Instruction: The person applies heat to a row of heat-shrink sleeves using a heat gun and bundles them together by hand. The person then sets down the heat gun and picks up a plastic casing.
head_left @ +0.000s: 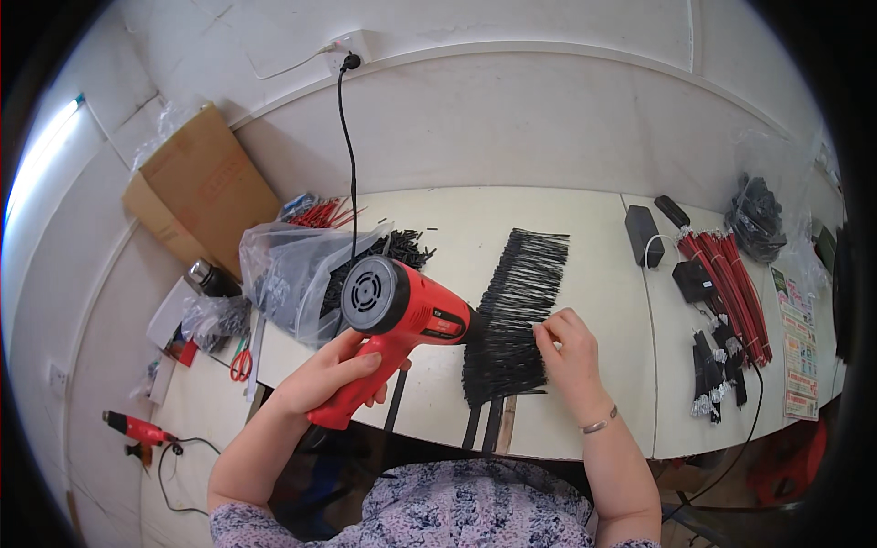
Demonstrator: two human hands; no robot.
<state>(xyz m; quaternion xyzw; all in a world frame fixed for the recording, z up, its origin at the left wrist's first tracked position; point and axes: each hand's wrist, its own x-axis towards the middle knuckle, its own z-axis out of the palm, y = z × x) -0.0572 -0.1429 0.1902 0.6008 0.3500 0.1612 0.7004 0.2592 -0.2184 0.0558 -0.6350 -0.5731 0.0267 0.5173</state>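
My left hand [340,373] is wrapped round the handle of a red heat gun [422,309] with a black rear cap. Its dark nozzle points right, at the left side of a long row of thin black strips [523,288] laid side by side on the white table. My right hand [573,352] is at the row's right edge, thumb and fingertips closed together against the strip ends. Whatever is between those fingertips is too small to make out. Dark flat bars [491,426] stick out under the row's near end.
A clear bag [290,283] spills short black pieces [402,248] left of the row. Red wire bundles [731,283], a black box [643,236] and black cables [717,374] lie right. Scissors [241,363], a carton [206,187] and a second heat gun [137,427] are left. A power cord [349,155] hangs behind.
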